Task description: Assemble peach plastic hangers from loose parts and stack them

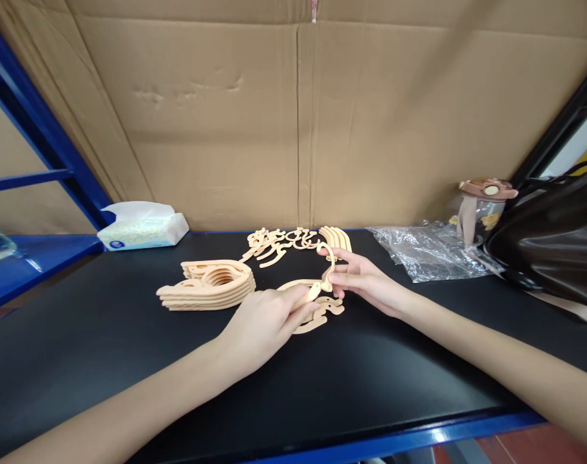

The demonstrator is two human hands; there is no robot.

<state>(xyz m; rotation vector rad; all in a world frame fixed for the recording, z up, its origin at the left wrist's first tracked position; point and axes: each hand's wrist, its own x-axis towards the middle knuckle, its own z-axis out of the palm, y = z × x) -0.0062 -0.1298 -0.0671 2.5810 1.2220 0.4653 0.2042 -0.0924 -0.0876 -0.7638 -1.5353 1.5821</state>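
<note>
My right hand [358,277] pinches a beige hanger hook [332,258], its curve upright. My left hand [269,319] is closed on a beige hanger arm [314,291], whose end meets the foot of the hook; whether they are joined I cannot tell. Beneath both hands, more flat hanger pieces [317,324] lie on the black table, partly covered by my left fingers. To the left of that hand is a neat stack of beige hanger arms [206,293].
Loose hooks [269,245] lie in a heap toward the back, beside a row of curved pieces [344,240]. A tissue pack [143,227] is at back left. Crumpled clear plastic [419,251], a bottle [484,209] and a black bag [554,225] occupy the right. Cardboard [201,116] closes off the back.
</note>
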